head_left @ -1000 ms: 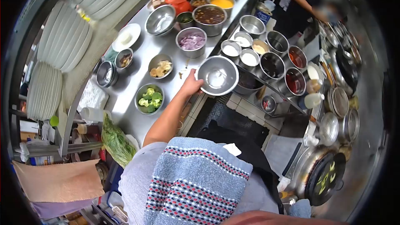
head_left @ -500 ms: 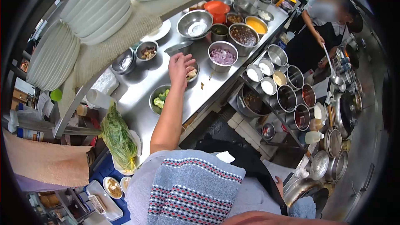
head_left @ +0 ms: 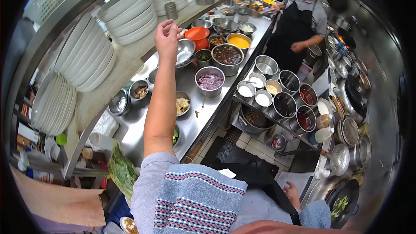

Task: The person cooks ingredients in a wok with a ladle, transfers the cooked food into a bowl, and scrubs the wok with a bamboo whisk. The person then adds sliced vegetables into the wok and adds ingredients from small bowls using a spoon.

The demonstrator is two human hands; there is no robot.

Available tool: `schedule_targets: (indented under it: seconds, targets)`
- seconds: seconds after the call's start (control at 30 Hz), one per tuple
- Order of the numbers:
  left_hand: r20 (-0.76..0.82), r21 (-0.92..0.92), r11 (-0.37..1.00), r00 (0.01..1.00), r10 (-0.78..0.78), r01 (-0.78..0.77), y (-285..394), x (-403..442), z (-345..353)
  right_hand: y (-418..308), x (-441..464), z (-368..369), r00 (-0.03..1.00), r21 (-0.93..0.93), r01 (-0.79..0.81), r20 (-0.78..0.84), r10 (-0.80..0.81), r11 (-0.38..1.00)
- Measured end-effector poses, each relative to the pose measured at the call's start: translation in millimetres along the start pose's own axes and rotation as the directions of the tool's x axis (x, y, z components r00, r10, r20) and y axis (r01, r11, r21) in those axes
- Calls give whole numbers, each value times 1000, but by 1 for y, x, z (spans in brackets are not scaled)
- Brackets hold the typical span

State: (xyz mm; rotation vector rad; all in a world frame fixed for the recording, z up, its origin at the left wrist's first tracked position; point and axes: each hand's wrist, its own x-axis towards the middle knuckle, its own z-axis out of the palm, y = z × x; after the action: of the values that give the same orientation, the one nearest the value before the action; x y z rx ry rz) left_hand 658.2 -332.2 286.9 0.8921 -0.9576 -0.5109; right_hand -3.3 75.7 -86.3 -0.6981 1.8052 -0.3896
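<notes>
My left hand [head_left: 167, 39] is raised at the end of a stretched arm, near the shelf edge. Its fingers are loosely bent and apart, and I see nothing in them. Just above it, a small metal shaker [head_left: 171, 11] stands on the shelf. Behind the hand are a steel bowl [head_left: 185, 51] and an orange bowl [head_left: 197, 34]. Under the forearm, a bowl of pale pieces [head_left: 182, 104] and one of broccoli [head_left: 175, 136] are partly hidden. My right hand [head_left: 293, 194] hangs low beside my apron, fingers slightly bent and apart, near a blue cloth [head_left: 315, 215].
Stacked white plates [head_left: 130, 15] line the shelf [head_left: 130, 60]. On the steel counter stand chopped red onion [head_left: 210, 81] and a pot of brown sauce [head_left: 227, 56]. A wok with green vegetables [head_left: 340, 206] sits at right. A co-worker [head_left: 299, 26] stands beyond the sauce pots [head_left: 284, 104].
My left hand has moved up and away from the bowl of pale pieces to the shelf edge. The view has shifted, showing the wok's green vegetables. The co-worker has turned towards the counter.
</notes>
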Motion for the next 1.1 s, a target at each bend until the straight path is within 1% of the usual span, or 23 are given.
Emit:
schedule_targets:
  seconds: [0.1,0.2,0.3,0.37,0.4,0.43,0.5,0.53,0.6,0.63,0.7,0.73,0.77,0.83,0.9,0.97,1.03,1.1]
  targets:
    - [56,16,1000,998,-3,3,-23,20,36,62,-19,-10,987,30,-144,-65,146,989]
    - [98,-6,1000,995,-14,14,-47,29,80,91,-43,-8,953,110,-265,-118,278,958]
    - [138,-34,999,990,-26,31,-70,29,122,113,-43,2,927,201,-326,-123,354,924]
    - [194,137,990,981,-13,-14,-92,35,146,116,-32,8,926,250,-326,-108,361,912]
    - [203,262,964,979,-18,-37,-113,44,153,114,-24,10,928,270,-319,-104,357,909]
    - [215,266,963,976,-13,-46,-134,55,157,110,-17,10,932,291,-308,-99,349,906]
    - [168,487,865,985,45,-123,-160,76,167,98,-3,7,941,324,-280,-96,325,904]
    - [113,542,828,989,98,-144,-147,74,176,88,3,3,945,339,-264,-98,313,903]
    - [82,626,762,986,148,-166,-138,93,183,69,10,-12,949,371,-224,-127,288,901]
    - [53,662,732,984,172,-164,-129,101,190,58,11,-19,948,397,-207,-147,284,894]
    - [15,707,672,955,296,-219,-131,128,195,41,11,-30,940,448,-174,-189,284,877]
    - [24,744,633,955,297,-216,-131,142,194,35,7,-35,933,479,-169,-205,297,861]
    - [10,796,586,971,239,-152,-135,159,190,40,8,-36,928,500,-167,-211,307,850]
    - [-95,785,619,979,183,-39,-145,182,184,48,12,-38,917,556,-154,-228,329,817]
    - [-124,777,630,981,152,1,-175,216,169,60,15,-20,898,596,-140,-259,355,790]
    - [-93,802,597,986,141,-10,-184,230,162,82,20,6,863,642,-134,-299,408,755]
    - [-20,863,495,971,240,-105,-206,250,155,84,12,39,848,628,-194,-278,450,753]
    - [-9,845,523,976,216,-108,-206,254,155,82,-1,75,847,570,-280,-232,478,773]
